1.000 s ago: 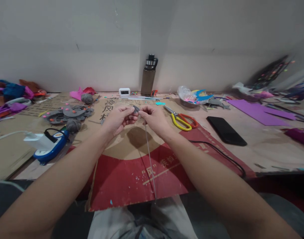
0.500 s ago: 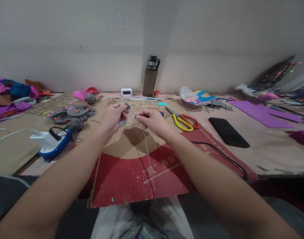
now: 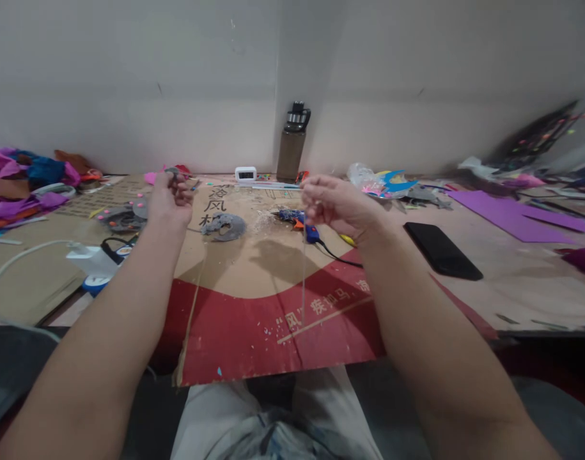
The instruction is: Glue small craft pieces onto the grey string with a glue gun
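At eleven o'clock: my left fingers [image 3: 182, 194] grip one grey piece [image 3: 171, 170]; past twelve: my right fingers [image 3: 317, 186] pinch one thin strand [image 3: 304, 275].

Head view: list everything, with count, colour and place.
Table: 1, pinkish, beneath
Bottle: 1, brown, back
Clock: 1, white, left of bottle
Scraps: many, mixed colours, far left
Felt pile: 1, grey, left
Power strip: 1, blue-white, left
Adapter: 1, white, left
Cardboard: at least 1, tan-red, centre
Crescent: 1, grey, on cardboard
Glue gun: 1, blue-orange, on cardboard
Strand: 1, pale, centre
Small piece: 1, greyish, centre-left
Cutout: 1, blue, back right
Phone: 1, black, right
Sheets: count unclear, purple, right
Left hand: 1, bare, centre-left
Right hand: 1, bare, centre-right
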Demonstrator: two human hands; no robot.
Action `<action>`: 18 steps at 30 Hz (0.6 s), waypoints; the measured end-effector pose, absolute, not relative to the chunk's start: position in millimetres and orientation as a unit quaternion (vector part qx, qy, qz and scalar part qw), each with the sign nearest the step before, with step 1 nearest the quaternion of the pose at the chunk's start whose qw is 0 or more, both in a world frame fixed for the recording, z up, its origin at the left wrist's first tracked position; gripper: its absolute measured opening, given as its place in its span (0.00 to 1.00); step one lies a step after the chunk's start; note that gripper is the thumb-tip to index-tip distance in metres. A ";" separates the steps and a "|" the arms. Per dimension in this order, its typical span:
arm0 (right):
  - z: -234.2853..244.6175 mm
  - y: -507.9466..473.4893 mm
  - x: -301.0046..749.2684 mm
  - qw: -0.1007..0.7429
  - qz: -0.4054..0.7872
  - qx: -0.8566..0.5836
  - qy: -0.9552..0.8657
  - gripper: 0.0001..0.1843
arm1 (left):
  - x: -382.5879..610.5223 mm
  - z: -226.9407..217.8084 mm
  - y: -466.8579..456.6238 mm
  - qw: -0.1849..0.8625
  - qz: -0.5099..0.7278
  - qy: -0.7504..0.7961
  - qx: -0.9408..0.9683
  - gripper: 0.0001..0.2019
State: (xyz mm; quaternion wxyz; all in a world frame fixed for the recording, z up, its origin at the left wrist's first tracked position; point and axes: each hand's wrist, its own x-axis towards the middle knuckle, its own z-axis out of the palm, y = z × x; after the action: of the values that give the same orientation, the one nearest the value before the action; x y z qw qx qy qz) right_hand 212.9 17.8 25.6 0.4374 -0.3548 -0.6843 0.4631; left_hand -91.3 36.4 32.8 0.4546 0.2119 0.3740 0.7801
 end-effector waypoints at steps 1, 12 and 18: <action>25.6 22.8 216.3 0.503 0.378 -0.367 -0.685 0.09 | -91.5 34.6 34.9 0.457 0.782 0.365 0.215 0.10; -2.8 20.1 191.8 0.377 0.143 -0.352 -0.845 0.18 | -61.6 28.0 32.8 0.476 0.764 0.373 0.224 0.11; 2.5 11.0 186.1 0.316 0.139 -0.345 -0.873 0.11 | -53.4 18.2 35.1 0.487 0.726 0.401 0.274 0.11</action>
State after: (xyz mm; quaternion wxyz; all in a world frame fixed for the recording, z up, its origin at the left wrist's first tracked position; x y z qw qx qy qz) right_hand 186.1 11.0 2.5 0.3163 -0.3451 -0.8726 0.1395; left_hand -53.4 35.1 18.2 0.4872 0.2737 0.4008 0.7260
